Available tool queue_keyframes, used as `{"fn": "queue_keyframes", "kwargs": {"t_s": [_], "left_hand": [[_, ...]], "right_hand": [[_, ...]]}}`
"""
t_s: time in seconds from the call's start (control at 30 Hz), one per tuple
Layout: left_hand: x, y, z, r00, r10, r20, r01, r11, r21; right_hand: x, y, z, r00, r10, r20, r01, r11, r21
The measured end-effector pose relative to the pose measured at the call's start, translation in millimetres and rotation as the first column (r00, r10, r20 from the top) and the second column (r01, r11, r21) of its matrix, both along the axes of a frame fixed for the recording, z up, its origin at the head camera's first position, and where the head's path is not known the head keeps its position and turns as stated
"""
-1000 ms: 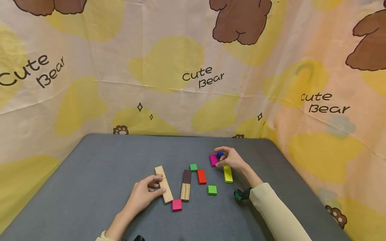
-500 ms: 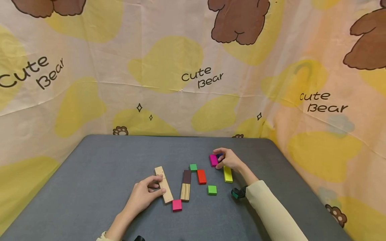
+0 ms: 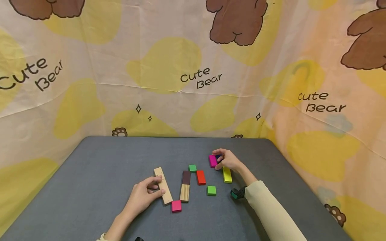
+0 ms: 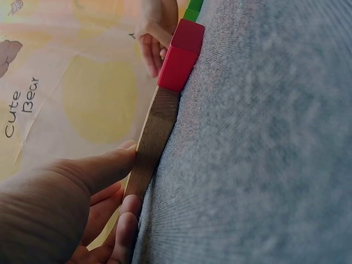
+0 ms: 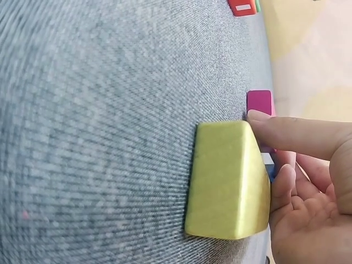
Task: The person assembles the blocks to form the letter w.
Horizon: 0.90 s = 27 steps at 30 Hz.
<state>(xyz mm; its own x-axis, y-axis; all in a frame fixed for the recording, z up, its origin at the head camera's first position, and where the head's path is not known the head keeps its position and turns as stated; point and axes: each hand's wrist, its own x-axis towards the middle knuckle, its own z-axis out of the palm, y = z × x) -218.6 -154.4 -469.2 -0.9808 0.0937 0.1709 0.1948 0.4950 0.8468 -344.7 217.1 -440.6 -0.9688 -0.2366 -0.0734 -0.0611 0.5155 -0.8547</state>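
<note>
My left hand (image 3: 145, 193) grips a pale wooden block (image 3: 165, 192), thumb near its lower part and fingers along its far side. A second pale block (image 3: 158, 171) continues the line upward. A pink block (image 3: 176, 206) meets the lower end. In the left wrist view the thumb and fingers straddle the wood close to the cloth. At the far right, my right hand (image 3: 229, 160) curls over a blue block (image 3: 218, 156), mostly hidden beneath the fingers, right beside a magenta block (image 3: 212, 161). Its thumb tip (image 5: 257, 115) overlaps the magenta block in the right wrist view.
A yellow block (image 3: 227, 175) lies just below the right hand. Between the hands are a dark brown block (image 3: 186, 177), a striped wooden block (image 3: 185, 193), a red block (image 3: 201, 177) and two green blocks (image 3: 192, 168). Grey cloth covers the table (image 3: 120, 157); a printed curtain stands behind.
My right hand has shifted slightly left, and the blue block has come closer against the magenta one, now more covered by fingers. The left hand keeps its hold.
</note>
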Motion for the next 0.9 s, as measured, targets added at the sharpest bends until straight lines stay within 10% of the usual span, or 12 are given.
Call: {"fn": "queue_keyframes", "kwargs": {"t_s": [0.6,0.9], "left_hand": [[0.5,-0.8,-2.0,1.0,0.009,0.002,-0.009,1.0,-0.017],[1.9,-0.3,-0.3,1.0,0.004,0.0,-0.004,1.0,-0.014]], "right_hand": [[6.2,-1,1.7,1.0,0.002,-0.022,-0.003,0.998,-0.06],[35.8,-9,14.1,0.993,0.081,-0.09,-0.091,0.99,-0.112]]}}
